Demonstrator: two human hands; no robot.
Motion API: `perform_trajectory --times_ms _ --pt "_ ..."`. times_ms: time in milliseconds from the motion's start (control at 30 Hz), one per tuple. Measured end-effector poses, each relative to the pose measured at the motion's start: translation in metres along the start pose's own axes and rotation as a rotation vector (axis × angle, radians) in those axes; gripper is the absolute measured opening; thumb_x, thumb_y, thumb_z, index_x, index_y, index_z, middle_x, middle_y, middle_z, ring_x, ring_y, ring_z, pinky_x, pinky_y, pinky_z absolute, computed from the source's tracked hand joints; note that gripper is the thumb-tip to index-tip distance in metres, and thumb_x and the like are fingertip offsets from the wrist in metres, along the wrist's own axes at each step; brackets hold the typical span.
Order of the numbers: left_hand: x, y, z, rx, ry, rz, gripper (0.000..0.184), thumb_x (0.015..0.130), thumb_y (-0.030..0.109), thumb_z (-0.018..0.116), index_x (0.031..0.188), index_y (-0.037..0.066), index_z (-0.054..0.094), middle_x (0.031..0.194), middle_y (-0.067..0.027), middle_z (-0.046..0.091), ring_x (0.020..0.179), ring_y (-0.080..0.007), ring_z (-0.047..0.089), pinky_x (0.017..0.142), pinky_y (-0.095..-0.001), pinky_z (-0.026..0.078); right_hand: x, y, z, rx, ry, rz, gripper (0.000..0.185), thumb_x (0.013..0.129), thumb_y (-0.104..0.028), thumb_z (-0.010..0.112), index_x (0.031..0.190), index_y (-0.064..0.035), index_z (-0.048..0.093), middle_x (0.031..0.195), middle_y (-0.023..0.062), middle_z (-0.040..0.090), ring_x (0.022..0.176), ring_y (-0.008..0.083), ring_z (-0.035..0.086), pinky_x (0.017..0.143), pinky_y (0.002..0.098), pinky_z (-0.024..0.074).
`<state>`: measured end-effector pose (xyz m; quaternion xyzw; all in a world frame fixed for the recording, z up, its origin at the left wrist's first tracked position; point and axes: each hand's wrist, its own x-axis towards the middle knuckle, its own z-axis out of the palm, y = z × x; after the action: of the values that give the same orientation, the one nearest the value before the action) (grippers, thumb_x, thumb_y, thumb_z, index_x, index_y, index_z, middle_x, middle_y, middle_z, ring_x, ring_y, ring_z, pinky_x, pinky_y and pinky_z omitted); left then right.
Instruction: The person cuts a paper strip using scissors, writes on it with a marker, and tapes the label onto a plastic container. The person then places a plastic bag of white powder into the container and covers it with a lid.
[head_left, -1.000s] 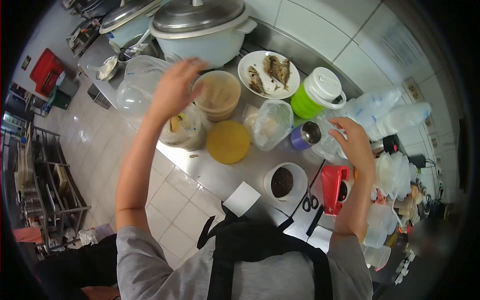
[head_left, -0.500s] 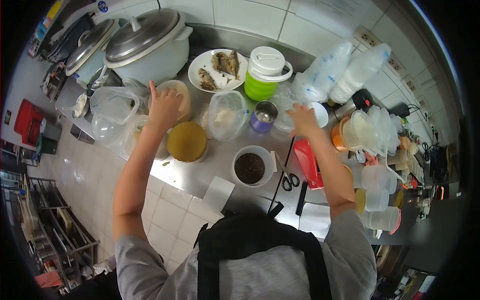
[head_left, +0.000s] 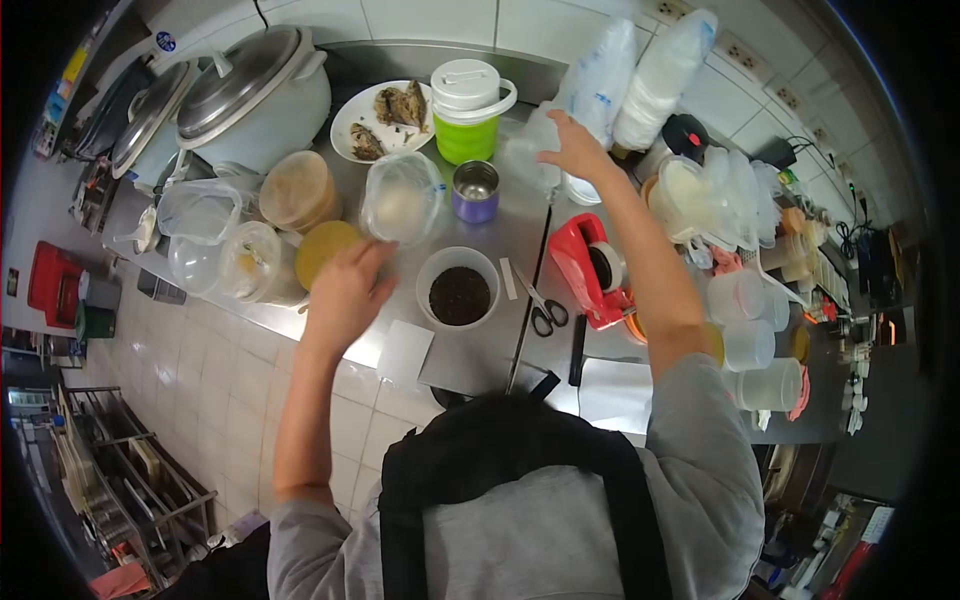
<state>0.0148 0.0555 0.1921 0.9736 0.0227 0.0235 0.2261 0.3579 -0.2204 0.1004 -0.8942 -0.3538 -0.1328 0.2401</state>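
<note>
My left hand (head_left: 350, 292) is at the near side of a round tub with a mustard-yellow lid (head_left: 322, 250), covering part of it. Its fingers are loosely bent and the thumb stands apart, with nothing seen in the grasp. My right hand (head_left: 578, 152) reaches to the back with fingers spread, beside a clear plastic bag (head_left: 528, 158) and above a white bowl (head_left: 582, 190), which the arm partly hides. Between the hands are a white tub of dark brown granules (head_left: 460, 296), a purple metal cup (head_left: 475, 192) and a clear bag with pale contents (head_left: 402, 200).
Scissors (head_left: 548, 316) and a red tape dispenser (head_left: 588, 268) lie right of centre. At the back stand a green-and-white jug (head_left: 466, 130), a plate of fish (head_left: 345, 128), a large lidded pot (head_left: 260, 110) and sleeves of cups (head_left: 665, 85). Clear tubs (head_left: 748, 345) crowd the right.
My left hand has come off the tub at the back and moved nearer me, to the yellow-lidded tub. My right hand has moved farther back toward the plastic bags. The camera view has shifted.
</note>
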Motion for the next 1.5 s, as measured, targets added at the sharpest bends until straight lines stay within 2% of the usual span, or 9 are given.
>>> perform_trajectory --times_ms 167,300,400,467,667,933,1200,1400,1500 --pt "-0.043 -0.033 0.078 -0.151 -0.223 -0.088 0.106 0.064 0.019 0.09 0.151 0.002 0.032 0.149 -0.0244 0.04 0.137 -0.041 0.04 0.113 -0.0444 0.037 -0.066 -0.062 -0.104 0.038 0.006 0.123 0.062 0.082 -0.022 0.078 0.135 -0.0039 0.051 0.118 0.0228 0.066 0.111 0.0367 0.064 0.095 0.0427 0.0502" --pt "-0.048 -0.028 0.146 -0.335 0.041 -0.043 0.145 0.052 0.022 0.097 0.156 -0.002 -0.002 0.16 -0.0299 0.012 0.149 -0.0417 0.02 0.121 -0.0453 0.026 -0.161 -0.033 -0.173 0.124 -0.049 0.482 0.047 0.082 -0.02 0.077 0.122 -0.0024 0.062 0.111 0.0184 0.07 0.106 0.0307 0.067 0.092 0.0399 0.0509" --pt "-0.04 -0.024 0.177 -0.551 0.163 -0.091 0.148 0.052 0.023 0.098 0.155 -0.005 -0.006 0.161 -0.0294 0.011 0.15 -0.0386 0.02 0.121 -0.0442 0.025 -0.241 0.013 -0.175 -0.138 -0.187 0.584 0.056 0.074 -0.027 0.082 0.122 -0.0048 0.063 0.113 0.0191 0.07 0.11 0.0318 0.065 0.093 0.0439 0.0503" --pt "-0.033 -0.018 0.185 -0.671 0.19 -0.024 0.151 0.053 0.022 0.098 0.154 -0.004 -0.011 0.156 -0.0278 0.027 0.143 -0.0361 0.035 0.118 -0.0421 0.03 -0.265 0.025 -0.152 -0.363 -0.658 0.62 0.089 0.063 -0.04 0.088 0.139 -0.0096 0.052 0.133 0.0235 0.059 0.124 0.0394 0.056 0.101 0.05 0.0462" --pt "-0.02 0.001 0.194 -0.775 0.273 -0.032 0.135 0.056 0.022 0.098 0.152 -0.004 0.007 0.14 -0.0221 0.048 0.127 -0.0321 0.052 0.111 -0.04 0.04 -0.296 0.008 -0.112 -0.311 -0.582 0.801 0.129 0.053 -0.05 0.09 0.158 -0.0249 0.019 0.155 0.0234 0.029 0.139 0.0497 0.033 0.114 0.0544 0.0355" --pt "-0.021 0.015 0.187 -0.753 0.236 -0.051 0.108 0.055 0.026 0.098 0.139 -0.002 0.035 0.134 -0.0199 0.052 0.124 -0.0313 0.054 0.106 -0.0409 0.043 -0.305 0.016 -0.146 -0.091 -0.455 0.842 0.12 0.055 -0.052 0.087 0.156 -0.0262 0.028 0.154 0.0244 0.03 0.14 0.0478 0.033 0.112 0.0542 0.0363" --pt "-0.028 0.009 0.203 -0.844 0.121 -0.019 0.14 0.054 0.033 0.098 0.154 0.0 0.007 0.15 -0.0238 0.036 0.137 -0.0332 0.042 0.115 -0.0409 0.035 -0.299 0.205 -0.096 -0.102 0.162 0.771 0.125 0.066 -0.065 0.081 0.146 0.015 0.028 0.148 0.0314 0.041 0.138 0.0486 0.037 0.113 0.0478 0.0357" --pt "-0.043 -0.008 0.193 -0.705 0.192 0.018 0.158 0.051 0.04 0.097 0.157 0.005 -0.015 0.164 -0.0258 0.0 0.151 -0.0377 0.017 0.121 -0.0455 0.021 -0.256 0.215 -0.096 -0.165 0.047 1.233 0.131 0.057 -0.053 0.09 0.146 0.0131 0.02 0.144 0.0314 0.044 0.136 0.0461 0.04 0.11 0.0459 0.0379" --pt "-0.061 -0.009 0.178 -0.664 0.234 -0.012 0.157 0.051 0.043 0.096 0.158 0.007 -0.013 0.165 -0.0249 -0.002 0.151 -0.0402 0.014 0.122 -0.0485 0.02 -0.272 0.223 -0.085 -0.21 0.104 1.128 0.124 0.053 -0.045 0.094 0.143 0.0083 0.026 0.145 0.0287 0.044 0.134 0.0457 0.043 0.107 0.0464 0.0408"
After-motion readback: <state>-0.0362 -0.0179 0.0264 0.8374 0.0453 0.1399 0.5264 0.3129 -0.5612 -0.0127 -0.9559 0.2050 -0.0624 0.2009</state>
